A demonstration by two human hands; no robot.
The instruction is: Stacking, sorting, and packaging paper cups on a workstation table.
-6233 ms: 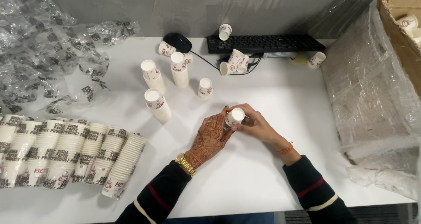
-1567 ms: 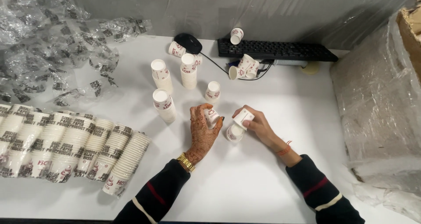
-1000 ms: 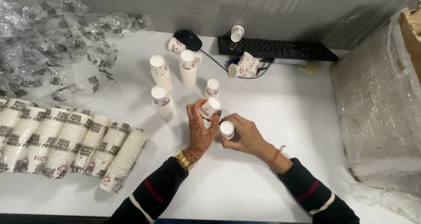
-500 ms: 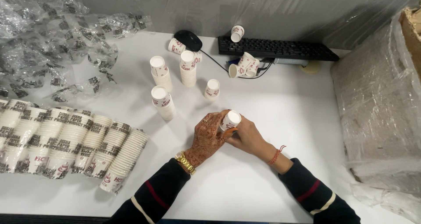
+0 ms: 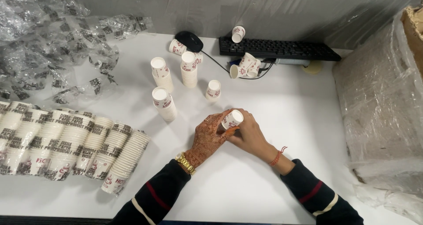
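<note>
Near the middle of the white table (image 5: 264,75), your two hands meet around one small paper cup (image 5: 232,119); your left hand (image 5: 210,134) has its fingers curled and pinching the cup from the 9 o'clock side; your right hand (image 5: 250,134) has its fingers bent and pressed on the cup from the 3 o'clock side; the cup tips a little, and you can see its white inside.

At 12 o'clock from your hands stands a single cup (image 5: 213,90); at 10 o'clock stands a short stack (image 5: 164,103), with two more stacks (image 5: 161,74) (image 5: 189,69) farther back at 11 o'clock; one cup (image 5: 177,47) lies on its side just beside a black mouse (image 5: 189,40).

Far back at 12 o'clock lies a black keyboard (image 5: 279,49); one cup (image 5: 238,33) leans at its left end, and a few tipped cups (image 5: 244,66) lie just in front of it on the wire.

At 9 o'clock, well apart from your hands, long rows of cups (image 5: 66,141) lie side by side; past them, at 10 o'clock, sits a pile of clear wrap (image 5: 53,53).

At 3 o'clock a big box in plastic (image 5: 383,97) fills the table's edge.

Your sleeves (image 5: 150,198) are dark with red and pale stripes; a gold band (image 5: 185,163) sits on your left wrist, and a red thread (image 5: 277,156) on your right.
</note>
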